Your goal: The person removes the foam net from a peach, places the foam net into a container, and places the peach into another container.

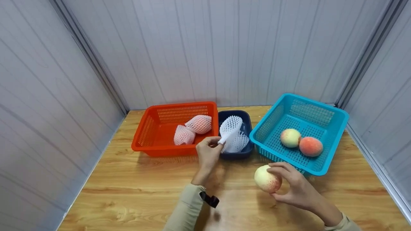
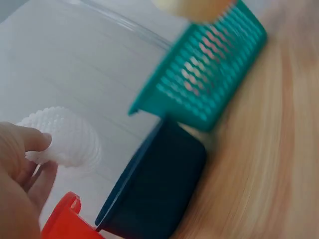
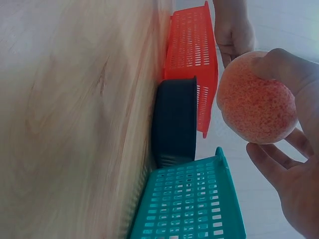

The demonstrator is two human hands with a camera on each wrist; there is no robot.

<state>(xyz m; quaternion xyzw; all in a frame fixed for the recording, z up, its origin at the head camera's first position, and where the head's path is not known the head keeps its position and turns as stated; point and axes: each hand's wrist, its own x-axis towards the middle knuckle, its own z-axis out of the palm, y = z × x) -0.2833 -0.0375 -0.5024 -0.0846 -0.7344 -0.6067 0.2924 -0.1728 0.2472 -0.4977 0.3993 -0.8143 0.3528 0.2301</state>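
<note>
In the head view the left hand (image 1: 208, 154) pinches one end of a white foam net (image 1: 231, 125) above the navy basket (image 1: 236, 156). Another white net (image 1: 238, 142) lies in that basket. The right hand (image 1: 298, 187) grips a yellow and pink peach (image 1: 267, 179) between thumb and fingers, in front of the blue basket (image 1: 342, 128). From the right wrist view, the peach (image 3: 256, 99) shows its pink side. The left wrist view has the left hand (image 2: 22, 174) pinching the net (image 2: 70, 139).
An orange-red basket (image 1: 143, 141) at the left holds two peaches in foam nets (image 1: 184, 135). Two bare peaches (image 1: 290, 138) lie in the blue basket at the right. Pale panel walls (image 1: 199, 57) stand behind and at both sides of the wooden table (image 1: 128, 192).
</note>
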